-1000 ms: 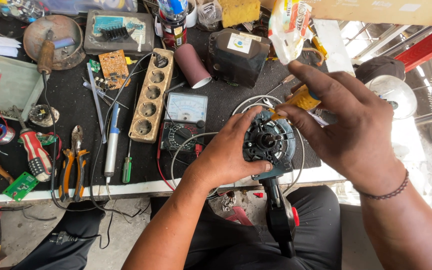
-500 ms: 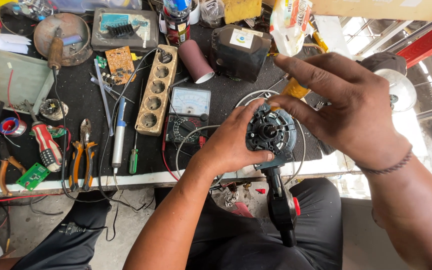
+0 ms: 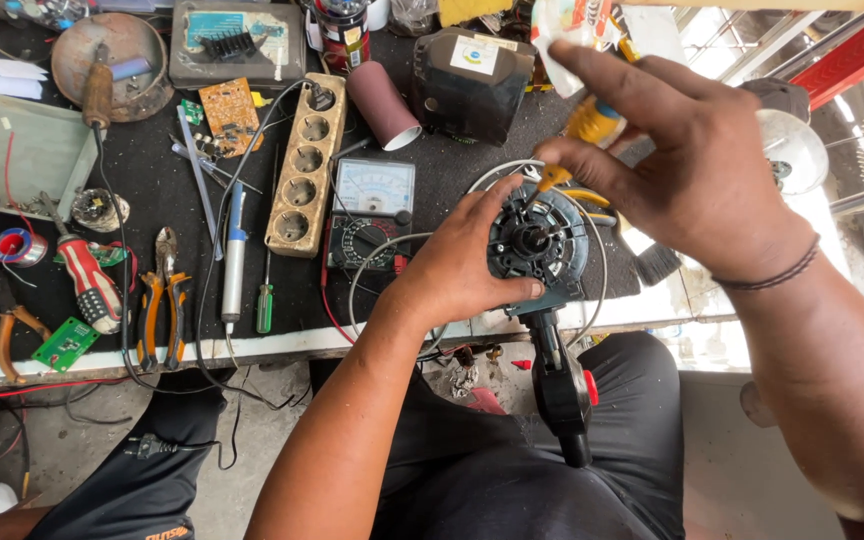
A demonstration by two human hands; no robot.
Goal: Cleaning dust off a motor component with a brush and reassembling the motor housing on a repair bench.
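My left hand (image 3: 462,265) wraps around the round black motor (image 3: 537,245), fingers curled tight on its side, holding it just above the table edge (image 3: 252,345) over my lap. My right hand (image 3: 697,165) is above it, thumb and finger pinching a yellow screwdriver (image 3: 582,135), other fingers spread. Since a moment ago, my right hand lifted and the tip now points down at the motor's rim.

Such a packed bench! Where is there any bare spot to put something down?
Bare black mat shows between the soldering iron and the metal tweezers, and below the power strip beside the green screwdriver. The left edge, with pliers and tape roll, is crowded.
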